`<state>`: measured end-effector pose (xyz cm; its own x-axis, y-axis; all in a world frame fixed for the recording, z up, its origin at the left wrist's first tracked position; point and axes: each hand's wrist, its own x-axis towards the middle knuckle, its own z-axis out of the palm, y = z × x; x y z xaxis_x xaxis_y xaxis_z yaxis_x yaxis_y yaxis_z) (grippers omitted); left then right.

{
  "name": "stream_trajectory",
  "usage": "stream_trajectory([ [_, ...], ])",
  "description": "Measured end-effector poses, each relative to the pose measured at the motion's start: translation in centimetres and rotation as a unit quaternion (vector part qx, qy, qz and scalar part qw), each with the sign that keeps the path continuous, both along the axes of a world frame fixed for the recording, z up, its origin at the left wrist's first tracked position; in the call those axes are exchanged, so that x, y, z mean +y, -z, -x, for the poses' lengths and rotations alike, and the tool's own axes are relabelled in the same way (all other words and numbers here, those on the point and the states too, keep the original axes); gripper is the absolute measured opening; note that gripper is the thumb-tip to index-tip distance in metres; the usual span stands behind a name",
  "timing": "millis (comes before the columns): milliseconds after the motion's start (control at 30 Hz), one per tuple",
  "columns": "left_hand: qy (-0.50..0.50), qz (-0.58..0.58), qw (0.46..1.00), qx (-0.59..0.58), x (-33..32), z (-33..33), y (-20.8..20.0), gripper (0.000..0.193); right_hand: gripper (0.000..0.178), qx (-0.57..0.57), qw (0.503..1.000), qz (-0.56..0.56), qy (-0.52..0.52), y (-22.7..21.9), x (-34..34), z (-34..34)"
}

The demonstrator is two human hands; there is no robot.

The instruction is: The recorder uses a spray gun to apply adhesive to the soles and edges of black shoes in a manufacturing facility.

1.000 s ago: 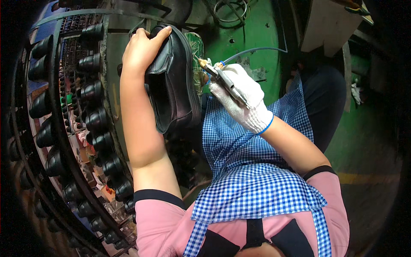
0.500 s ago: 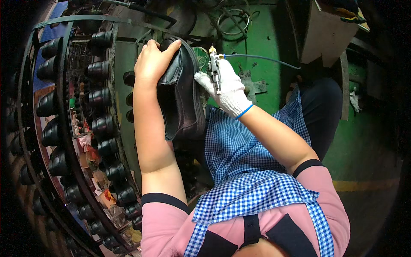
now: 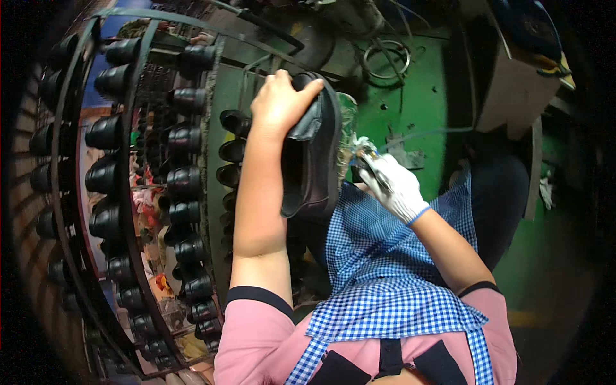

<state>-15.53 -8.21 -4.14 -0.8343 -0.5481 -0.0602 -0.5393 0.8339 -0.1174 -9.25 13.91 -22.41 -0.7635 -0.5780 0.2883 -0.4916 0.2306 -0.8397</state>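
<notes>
My left hand is bare and grips a black leather shoe by its far end, thumb over the upper. The shoe is held lengthwise, its opening turned toward my left forearm. In my right hand, which wears a white knit glove with a blue cuff edge, is a small metal spray gun. It lies to the right of the shoe, apart from it. The gun's front end is blurred, and the fingers partly cover its body. A thin hose runs off to the right.
A metal rack full of black shoes stands along my left, with more shoes beside it. Beyond my right knee is a pale box-like stand with dark cloth on top. A wire ring lies on the green floor.
My right hand and the spray gun have moved nearer my body, and the gun has tilted. My left hand still holds the shoe. The whole view has shifted, placing things farther right.
</notes>
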Motion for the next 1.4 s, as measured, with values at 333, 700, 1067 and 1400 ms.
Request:
stream_trajectory([
  [333, 0.012, 0.009, 1.000, 0.009, -0.6, 0.0, -0.5, 0.083, 0.037, -0.319, 0.883, 0.344, -0.020, -5.6, 1.1, 0.8],
  [700, 0.025, 0.011, 1.000, 0.009, -0.7, 0.4, 0.3, 0.083, 0.053, -0.186, 0.921, 0.343, -0.010, -5.2, -3.8, 2.1],
  [1067, 0.037, 0.021, 0.999, 0.000, -1.0, 0.4, 0.4, 0.084, 0.035, -0.439, 0.776, 0.420, -0.166, -6.0, -2.3, 1.0],
  [1400, 0.026, 0.020, 0.999, -0.008, -1.1, 0.6, 0.1, 0.087, 0.031, -0.139, 0.953, 0.271, 0.003, -4.9, 0.3, 1.0],
])
